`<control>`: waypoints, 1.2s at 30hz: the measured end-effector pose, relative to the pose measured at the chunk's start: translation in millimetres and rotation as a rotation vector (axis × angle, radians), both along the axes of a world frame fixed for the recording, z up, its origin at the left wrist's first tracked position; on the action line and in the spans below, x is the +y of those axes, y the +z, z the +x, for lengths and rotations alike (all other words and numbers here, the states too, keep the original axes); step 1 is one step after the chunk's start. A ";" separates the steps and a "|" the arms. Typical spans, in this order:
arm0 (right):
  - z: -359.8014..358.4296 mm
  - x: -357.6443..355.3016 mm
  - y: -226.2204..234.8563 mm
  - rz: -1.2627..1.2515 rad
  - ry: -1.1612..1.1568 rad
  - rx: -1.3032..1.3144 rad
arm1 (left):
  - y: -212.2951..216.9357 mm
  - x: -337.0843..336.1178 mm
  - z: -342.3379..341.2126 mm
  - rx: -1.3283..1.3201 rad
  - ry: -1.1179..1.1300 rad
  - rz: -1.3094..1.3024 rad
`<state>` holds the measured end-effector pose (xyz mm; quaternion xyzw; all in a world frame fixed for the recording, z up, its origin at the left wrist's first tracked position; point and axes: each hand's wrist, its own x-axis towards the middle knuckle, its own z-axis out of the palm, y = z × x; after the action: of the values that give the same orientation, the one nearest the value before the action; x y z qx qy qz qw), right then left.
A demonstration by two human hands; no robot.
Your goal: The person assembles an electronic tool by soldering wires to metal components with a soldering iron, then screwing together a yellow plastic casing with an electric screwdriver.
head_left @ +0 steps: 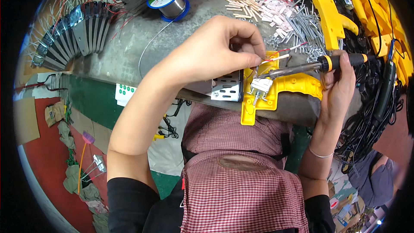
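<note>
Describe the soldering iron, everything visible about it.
The soldering iron has a black grip, an orange-yellow collar and a grey metal barrel ending in a tip. It lies nearly level, tip pointing left. The right hand holds the grip; a black cord seems to run from its far end. The tip sits at a small white part in the yellow shell, by the wire the left hand pinches.

Single head-worn fisheye view, looking steeply down and forward, close above the yellow plastic housing (276,87) at the workbench edge (142,82), lap below it, solder spool (169,1) beyond, bent rims
</note>
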<state>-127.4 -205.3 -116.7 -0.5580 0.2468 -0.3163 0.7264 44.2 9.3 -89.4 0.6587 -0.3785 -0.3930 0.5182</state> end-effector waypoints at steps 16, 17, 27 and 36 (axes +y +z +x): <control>-9.6 -10.9 -8.6 0.059 0.048 -0.210 | 1.6 -23.6 5.7 -0.258 -0.181 0.068; -9.0 -10.2 -7.7 0.056 0.030 -0.207 | 1.0 -23.3 5.8 -0.272 -0.182 0.062; -1.3 3.4 -1.7 -0.029 -0.134 -0.014 | 3.9 -22.3 1.1 -0.318 -0.143 0.090; -3.2 2.2 -3.7 -0.013 -0.125 -0.017 | 4.5 -18.4 -1.6 -0.356 -0.107 0.053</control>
<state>-130.6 -203.2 -120.4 -0.5434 0.2731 -0.3676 0.7036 42.6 -9.1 -84.9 0.7102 -0.4879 -0.3072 0.4040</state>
